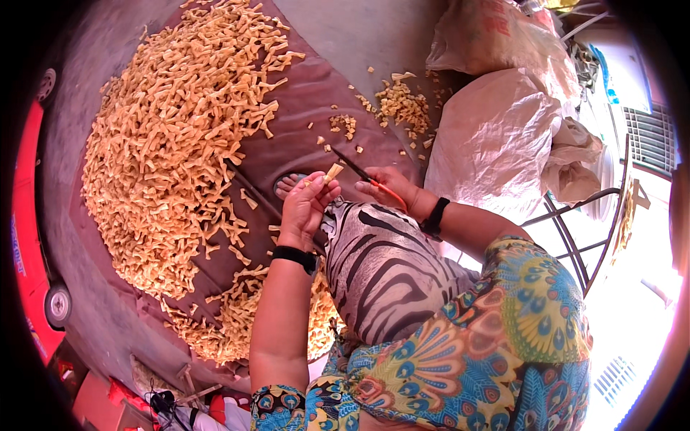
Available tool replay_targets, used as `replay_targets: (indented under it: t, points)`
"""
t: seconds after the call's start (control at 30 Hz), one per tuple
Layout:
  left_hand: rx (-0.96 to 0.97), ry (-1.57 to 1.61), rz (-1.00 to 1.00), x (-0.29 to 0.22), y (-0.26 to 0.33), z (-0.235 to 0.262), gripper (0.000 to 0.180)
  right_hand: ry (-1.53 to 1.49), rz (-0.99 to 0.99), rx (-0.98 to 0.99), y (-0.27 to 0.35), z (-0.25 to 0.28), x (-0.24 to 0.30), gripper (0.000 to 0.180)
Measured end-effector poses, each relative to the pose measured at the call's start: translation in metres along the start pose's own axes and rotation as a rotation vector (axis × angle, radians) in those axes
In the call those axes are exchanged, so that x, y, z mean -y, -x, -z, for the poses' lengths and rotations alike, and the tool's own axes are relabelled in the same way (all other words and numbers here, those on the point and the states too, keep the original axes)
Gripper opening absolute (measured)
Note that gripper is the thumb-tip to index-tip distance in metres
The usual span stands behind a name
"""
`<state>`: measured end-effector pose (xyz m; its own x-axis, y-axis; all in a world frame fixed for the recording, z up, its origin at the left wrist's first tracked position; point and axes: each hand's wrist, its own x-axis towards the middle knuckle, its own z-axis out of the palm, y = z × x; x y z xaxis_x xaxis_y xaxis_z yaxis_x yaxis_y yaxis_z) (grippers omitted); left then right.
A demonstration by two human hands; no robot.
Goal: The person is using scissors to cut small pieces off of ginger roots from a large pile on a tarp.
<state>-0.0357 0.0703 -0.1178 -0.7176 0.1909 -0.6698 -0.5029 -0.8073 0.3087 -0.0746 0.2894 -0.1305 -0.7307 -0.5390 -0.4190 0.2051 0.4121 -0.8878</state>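
My left hand (305, 204) pinches a small yellow-tan stick piece (333, 172) with a flared end, held up above my foot. My right hand (392, 188) grips scissors (352, 165) with dark blades and an orange handle; their tips point up and left, just beyond the piece. Whether the blades touch it I cannot tell. To the left, a large heap of similar knotted-looking pieces (172, 144) covers a maroon sheet (327, 90). Short cut-off bits (402, 104) lie scattered beyond the scissors.
A smaller pile of pieces (233, 316) lies by my left forearm. Large whitish sacks (489, 136) stand to the right, near a dark metal frame (575, 251). A red toy-like vehicle (32, 244) is at the far left. My sandalled foot (287, 184) rests on the sheet.
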Motion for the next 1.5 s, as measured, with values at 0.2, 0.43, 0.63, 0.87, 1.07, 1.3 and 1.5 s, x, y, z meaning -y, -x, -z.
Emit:
replay_targets:
  t: [0.2,0.43,0.63,0.87,1.07,1.3,1.5]
  points:
    - [-0.025,0.081,-0.06,-0.003,0.007,0.007,0.018,-0.301,-0.207,0.04,0.007,0.001,0.013,0.024]
    - [-0.102,0.138,-0.133,-0.017,0.026,0.03,0.015,-0.415,-0.131,0.17,-0.007,-0.013,0.01,0.022]
    - [-0.312,-0.097,-0.064,-0.008,0.081,0.122,0.012,-0.23,-0.196,0.162,-0.029,-0.021,-0.003,0.02]
    - [-0.628,-0.284,0.072,0.028,0.163,0.206,0.018,-0.137,-0.221,0.229,-0.044,-0.033,0.006,0.02]
    - [-0.757,-0.619,0.322,0.011,0.17,0.21,0.034,-0.066,-0.253,0.282,-0.054,-0.036,0.005,0.027]
    - [-1.151,-1.154,-0.143,-0.015,0.117,0.294,0.022,-0.093,-0.329,0.266,-0.057,-0.037,0.019,0.029]
    - [-1.294,-1.255,-0.115,-0.024,0.076,0.265,0.027,-0.082,-0.34,0.209,-0.063,-0.03,0.016,0.027]
